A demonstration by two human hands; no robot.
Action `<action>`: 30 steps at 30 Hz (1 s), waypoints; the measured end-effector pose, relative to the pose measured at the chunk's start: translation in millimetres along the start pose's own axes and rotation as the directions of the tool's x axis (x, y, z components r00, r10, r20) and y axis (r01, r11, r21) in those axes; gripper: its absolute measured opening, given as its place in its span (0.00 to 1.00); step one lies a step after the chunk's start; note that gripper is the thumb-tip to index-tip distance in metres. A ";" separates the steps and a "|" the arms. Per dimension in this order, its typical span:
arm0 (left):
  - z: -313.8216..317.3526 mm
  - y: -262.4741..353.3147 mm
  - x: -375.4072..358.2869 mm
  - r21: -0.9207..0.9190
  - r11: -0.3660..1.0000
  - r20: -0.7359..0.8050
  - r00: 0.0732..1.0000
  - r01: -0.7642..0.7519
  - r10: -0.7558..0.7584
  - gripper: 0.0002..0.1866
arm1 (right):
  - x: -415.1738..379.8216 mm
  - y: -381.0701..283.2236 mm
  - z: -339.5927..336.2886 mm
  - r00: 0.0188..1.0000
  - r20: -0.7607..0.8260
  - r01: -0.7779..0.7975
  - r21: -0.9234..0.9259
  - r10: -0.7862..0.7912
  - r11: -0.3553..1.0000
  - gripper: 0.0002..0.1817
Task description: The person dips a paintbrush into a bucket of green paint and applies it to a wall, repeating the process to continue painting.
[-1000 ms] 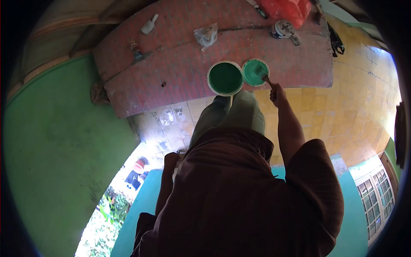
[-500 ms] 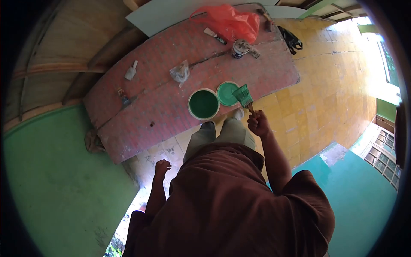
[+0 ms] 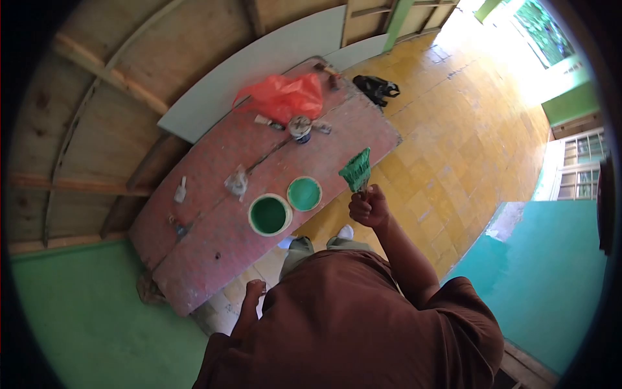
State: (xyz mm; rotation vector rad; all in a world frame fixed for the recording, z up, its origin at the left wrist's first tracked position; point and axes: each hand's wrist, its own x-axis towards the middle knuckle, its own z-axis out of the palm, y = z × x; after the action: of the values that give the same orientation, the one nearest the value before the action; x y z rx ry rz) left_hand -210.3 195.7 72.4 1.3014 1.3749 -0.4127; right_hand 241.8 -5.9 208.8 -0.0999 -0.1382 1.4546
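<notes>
My right hand [image 3: 369, 207] is closed round the handle of a wide paintbrush [image 3: 356, 170], its bristles up and coated in green paint. The brush is above the floor, just past the table's near edge. My left hand [image 3: 256, 287] hangs by my side with its fingers curled, near the table's near edge; nothing shows in it. On the reddish table [image 3: 214, 227] an open bucket [image 3: 269, 215] holds dark green paint. Touching it on the right lies a round lid [image 3: 304, 194] coated in lighter green.
A red plastic bag [image 3: 285, 97], a small can [image 3: 300, 128], a scraper [image 3: 180, 190] and a clear bag [image 3: 236, 183] lie on the table. Beyond its right end is a black bag [image 3: 376, 89]. A teal panel [image 3: 538, 272] stands at the right.
The view has turned and shifted, so the table and bucket sit lower and further left. The brush is raised and further from the bucket and lid, still in my right hand.
</notes>
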 end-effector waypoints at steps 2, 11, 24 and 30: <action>23.0 15.4 1.9 -0.020 1.000 0.022 1.000 0.018 -0.018 0.06 | -27.9 -13.5 13.4 0.998 0.037 0.059 -0.018 -0.058 0.998 0.24; 112.6 98.0 38.0 0.142 0.980 0.256 0.962 -0.136 0.096 0.05 | -168.9 -70.4 43.0 0.869 0.234 0.466 -0.098 -0.435 0.879 0.18; 247.0 285.3 115.2 0.531 0.742 0.520 0.848 -0.409 0.096 0.05 | -313.2 -109.5 70.1 0.553 0.035 0.819 -0.206 -0.832 0.536 0.21; 318.6 359.6 227.6 0.616 0.344 0.711 0.688 -0.708 0.144 0.05 | -356.5 -174.1 74.2 0.316 -0.165 0.858 -0.370 -0.934 0.355 0.19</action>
State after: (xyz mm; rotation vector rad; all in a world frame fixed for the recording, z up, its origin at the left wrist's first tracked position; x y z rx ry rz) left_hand 301.0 149.7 -65.6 2.1093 0.1273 -1.0956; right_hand 362.0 -381.1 296.6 -0.4013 -0.0320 0.2106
